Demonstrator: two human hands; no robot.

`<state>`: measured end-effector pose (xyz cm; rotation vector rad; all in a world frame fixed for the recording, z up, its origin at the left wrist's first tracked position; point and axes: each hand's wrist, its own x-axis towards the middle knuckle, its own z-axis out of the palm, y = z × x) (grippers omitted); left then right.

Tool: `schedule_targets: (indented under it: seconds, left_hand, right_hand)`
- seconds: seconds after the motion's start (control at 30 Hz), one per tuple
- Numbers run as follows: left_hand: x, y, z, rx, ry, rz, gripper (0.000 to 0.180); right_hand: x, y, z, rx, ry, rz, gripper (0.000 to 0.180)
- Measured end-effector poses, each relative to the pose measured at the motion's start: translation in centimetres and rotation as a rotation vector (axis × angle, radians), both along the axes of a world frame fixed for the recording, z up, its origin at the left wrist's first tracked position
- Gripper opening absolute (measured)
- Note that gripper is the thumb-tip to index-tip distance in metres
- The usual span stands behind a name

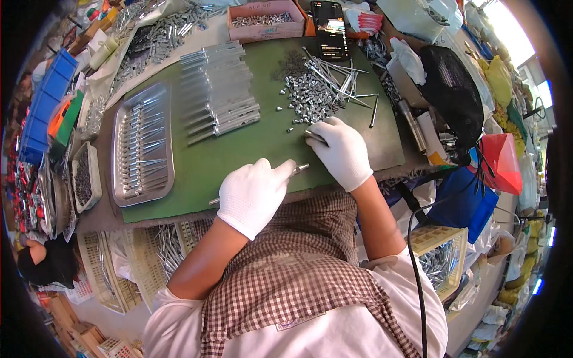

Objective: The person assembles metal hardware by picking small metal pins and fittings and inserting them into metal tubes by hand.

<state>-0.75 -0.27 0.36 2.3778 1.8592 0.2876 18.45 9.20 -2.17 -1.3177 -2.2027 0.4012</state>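
My left hand (pixel 256 192), in a white glove, is closed around a thin metal rod (pixel 301 168). One end of the rod shows beyond the thumb and the other sticks out on the left. My right hand (pixel 344 150), gloved too, pinches a short silvery metal piece (pixel 316 138); its exact kind is not clear. Just beyond the right hand lies a heap of small metal sleeves (pixel 307 95), with long thin metal pins (pixel 349 80) scattered beside it. Rows of metal tubes (pixel 224 122) lie on the green mat (pixel 197 170), left of the heap.
A steel tray (pixel 169 161) of slender metal parts stands at the left. Behind the mat are a pink box (pixel 265 33) of small parts and a phone (pixel 329 30). A black mesh bag (pixel 456 89) hangs at the right, near a blue bin (pixel 462 200). A cable (pixel 418 274) runs past my right arm.
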Motion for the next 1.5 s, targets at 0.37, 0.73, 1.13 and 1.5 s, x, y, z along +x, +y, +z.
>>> schedule_targets:
  seconds: [0.37, 0.73, 1.13, 1.5]
  left_hand:
    - [-0.1, 0.1, 0.3, -0.038, -0.005, -0.001, 0.018]
    - [-0.1, 0.3, 0.4, -0.063, -0.015, 0.002, 0.019]
    - [-0.2, 0.0, 0.3, -0.05, -0.011, -0.016, 0.018]
    - [0.9, 0.7, 0.0, -0.054, -0.058, -0.002, 0.02]
  right_hand:
    - [-0.2, 0.5, 0.4, -0.002, -0.146, -0.063, 0.018]
    - [-0.6, 0.0, 0.5, -0.009, -0.295, -0.112, 0.02]
    - [1.8, -2.4, 1.8, 0.033, -0.103, -0.047, 0.012]
    - [1.8, -4.5, 2.0, -0.181, 0.316, 0.123, 0.018]
